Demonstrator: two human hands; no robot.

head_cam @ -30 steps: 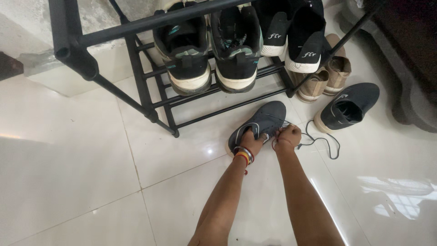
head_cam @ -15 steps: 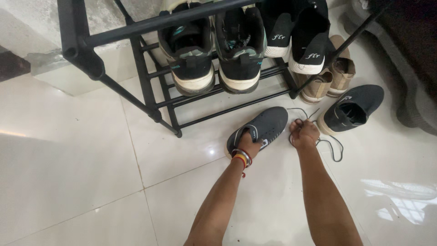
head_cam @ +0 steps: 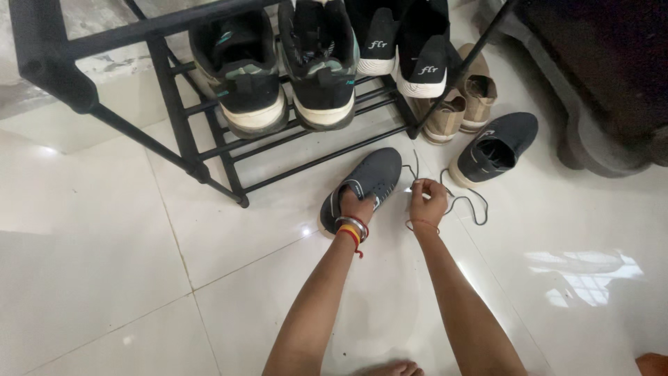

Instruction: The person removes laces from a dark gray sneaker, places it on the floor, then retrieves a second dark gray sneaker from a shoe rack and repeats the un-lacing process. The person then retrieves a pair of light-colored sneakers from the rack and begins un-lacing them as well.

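On the white tiles by the black rack (head_cam: pixel 182 136), the left hand (head_cam: pixel 356 207) is gripping the grey shoe's (head_cam: pixel 372 179) heel, while the right hand (head_cam: pixel 427 200) is pinching its loose dark lace (head_cam: pixel 465 204), arms outstretched.

the floor (head_cam: pixel 104 230) is glossy white tile with thin grout lines, catching window glare at the right. on it stands a black metal shoe rack (head_cam: pixel 209 150). a dark grey sneaker (head_cam: pixel 369 182) lies on the tiles just in front of the rack, its black lace (head_cam: pixel 465 203) trailing loose across the floor. a second dark grey sneaker (head_cam: pixel 495 147) lies to its right, well apart. a pair of tan shoes (head_cam: pixel 460 106) sits beside the rack's right leg.
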